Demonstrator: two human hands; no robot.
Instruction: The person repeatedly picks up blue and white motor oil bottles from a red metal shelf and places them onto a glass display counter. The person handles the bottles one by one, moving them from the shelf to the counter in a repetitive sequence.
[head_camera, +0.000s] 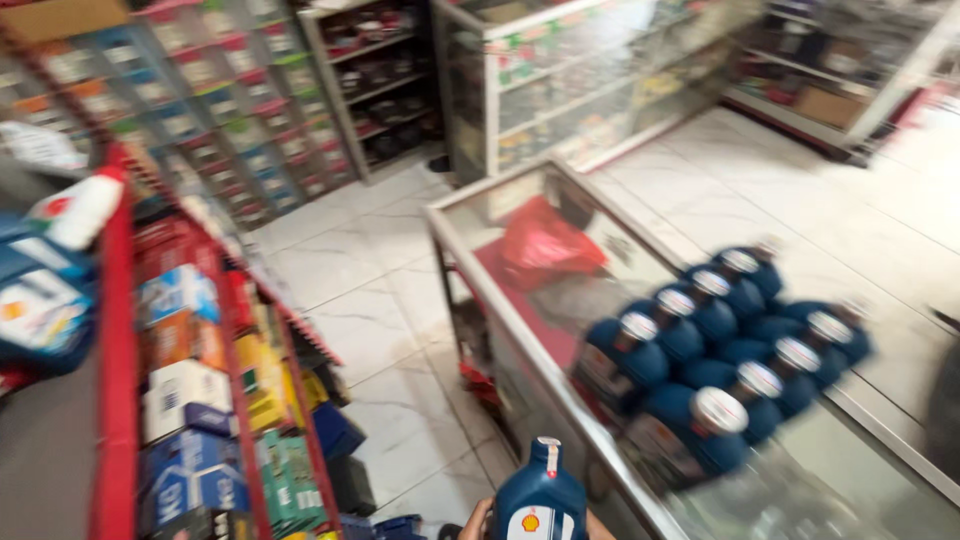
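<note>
You hold a dark blue plastic oil bottle (540, 495) with a white-striped neck upright at the bottom edge of the view, just left of the glass-topped display desk (520, 300). Only fingertips show on either side of the bottle: your left hand (476, 520) and your right hand (598, 526) both press against its sides, gripping it. On the desk, up and right of the bottle, stands a cluster of matching blue bottles with silver caps (720, 350). Beyond them on the desk lies a red plastic bag (545, 245). A red-framed shelf of boxes (200, 380) stands left of the desk, across the white tiled floor (370, 300).
</note>
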